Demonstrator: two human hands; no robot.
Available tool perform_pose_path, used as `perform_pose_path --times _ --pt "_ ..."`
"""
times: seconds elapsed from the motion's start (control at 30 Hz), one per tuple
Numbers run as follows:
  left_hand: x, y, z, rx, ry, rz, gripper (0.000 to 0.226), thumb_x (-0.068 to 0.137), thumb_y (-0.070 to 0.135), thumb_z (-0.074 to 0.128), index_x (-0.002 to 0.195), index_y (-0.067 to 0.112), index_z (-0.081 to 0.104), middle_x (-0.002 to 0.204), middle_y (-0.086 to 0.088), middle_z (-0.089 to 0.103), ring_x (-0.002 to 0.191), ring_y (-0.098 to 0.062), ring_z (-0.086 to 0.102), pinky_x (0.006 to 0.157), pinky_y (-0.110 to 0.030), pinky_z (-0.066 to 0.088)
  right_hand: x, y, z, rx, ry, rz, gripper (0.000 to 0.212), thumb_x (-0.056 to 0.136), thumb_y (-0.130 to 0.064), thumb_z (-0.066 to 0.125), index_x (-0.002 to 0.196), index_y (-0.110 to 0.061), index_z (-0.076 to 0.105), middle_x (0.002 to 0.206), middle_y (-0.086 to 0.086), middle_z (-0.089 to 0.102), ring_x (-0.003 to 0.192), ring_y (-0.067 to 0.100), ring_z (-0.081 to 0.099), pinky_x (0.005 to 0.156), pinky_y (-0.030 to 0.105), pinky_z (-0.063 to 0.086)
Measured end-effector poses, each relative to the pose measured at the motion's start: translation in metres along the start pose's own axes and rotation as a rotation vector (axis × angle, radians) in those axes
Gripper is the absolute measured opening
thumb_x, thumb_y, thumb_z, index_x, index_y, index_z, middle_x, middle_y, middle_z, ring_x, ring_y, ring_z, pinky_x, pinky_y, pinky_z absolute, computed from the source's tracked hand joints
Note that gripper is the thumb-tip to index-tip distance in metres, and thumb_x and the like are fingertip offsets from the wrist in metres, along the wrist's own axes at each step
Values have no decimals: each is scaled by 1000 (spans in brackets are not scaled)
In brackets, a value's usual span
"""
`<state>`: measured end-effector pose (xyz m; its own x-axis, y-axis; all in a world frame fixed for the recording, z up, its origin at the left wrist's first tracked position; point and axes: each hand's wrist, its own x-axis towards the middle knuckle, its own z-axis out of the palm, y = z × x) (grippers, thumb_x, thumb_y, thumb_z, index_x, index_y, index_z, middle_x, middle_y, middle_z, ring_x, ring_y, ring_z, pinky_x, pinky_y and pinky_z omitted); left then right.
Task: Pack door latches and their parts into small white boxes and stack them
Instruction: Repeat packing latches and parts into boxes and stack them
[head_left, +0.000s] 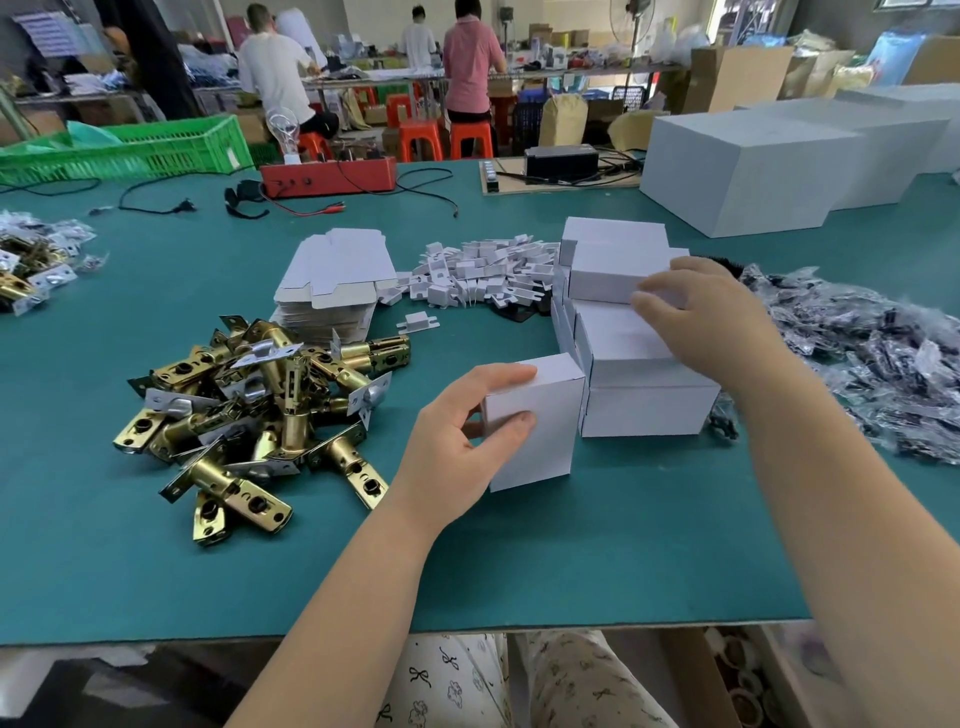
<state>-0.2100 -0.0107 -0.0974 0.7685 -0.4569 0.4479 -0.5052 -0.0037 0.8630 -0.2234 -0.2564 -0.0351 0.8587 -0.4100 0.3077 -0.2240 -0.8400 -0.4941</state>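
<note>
With our left hand (462, 441) we grip a closed small white box (535, 421) standing on the green worktop (571, 561) against the stack of white boxes (639, 364), while our right hand (696, 317) curls its fingers over an upper box (618, 273), brass door latches (260, 410) heaped to the left.

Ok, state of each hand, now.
Left hand: grips a small white box standing on the table.
Right hand: fingers curled on a box on the stack.
</note>
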Motion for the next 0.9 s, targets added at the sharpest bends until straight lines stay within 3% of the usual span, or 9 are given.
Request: perform_pose_path --times 0.13,0.3,0.4,0.47,0.57,0.63,0.73,0.8,0.9 --pt "0 0 1 -18 11 -1 40 86 17 67 106 51 64 103 26 65 100 -1 62 86 -17 52 5 14 3 58 4 -76 33 93 -41 53 118 -23 62 145 -6 40 131 12 37 98 30 29" --pt "2 1 2 -31 28 -4 40 88 7 67 107 42 64 105 26 65 101 -1 62 86 -14 51 16 34 1 269 -87 -98 26 93 -34 57 116 -24 63 146 -14 39 133 6 35 108 30 27" --pt "2 1 3 -14 43 6 41 87 12 68 105 49 64 104 26 65 98 -1 63 85 -13 51 20 37 1 325 -129 -99 24 94 -35 56 115 -25 63 145 -16 38 132 4 35 109 31 26" --pt "3 1 3 -8 79 -5 40 83 17 69 101 53 65 100 26 66 90 0 63 80 -13 51 17 35 2 324 -55 -79 25 94 -34 54 116 -24 62 141 -11 42 130 7 37 108 32 28" --pt "8 6 0 -70 234 -61 34 75 24 71 92 53 69 90 24 68 81 -1 62 69 -17 50 -8 21 0 457 251 -84 26 91 -31 55 114 -20 60 122 0 55 111 10 51 101 28 41" --pt "16 11 -1 -258 357 -144 29 74 21 73 89 47 72 81 19 68 76 -3 63 62 -24 53 -39 7 -1 503 349 -214 30 86 -36 55 113 -24 54 111 1 55 99 10 54 91 24 45" --pt "35 27 9 -618 471 -273 25 83 11 72 97 31 68 84 9 70 76 -8 67 55 -27 54 -85 -13 16 476 239 -389 56 79 -49 59 127 -26 40 118 -4 47 105 9 52 93 20 42" --pt "48 38 26 -700 507 -329 26 85 10 70 103 25 58 97 1 67 81 -11 67 57 -29 56 -103 -28 30 585 114 -324 71 76 -54 63 134 -37 26 131 -13 41 119 -3 44 98 10 35" --pt "59 53 58 -543 393 -344 26 90 18 64 107 25 46 104 1 61 86 -4 64 69 -24 56 -95 -34 34 787 178 -173 67 84 -40 60 138 -44 21 134 -26 42 122 -10 42 96 6 34"
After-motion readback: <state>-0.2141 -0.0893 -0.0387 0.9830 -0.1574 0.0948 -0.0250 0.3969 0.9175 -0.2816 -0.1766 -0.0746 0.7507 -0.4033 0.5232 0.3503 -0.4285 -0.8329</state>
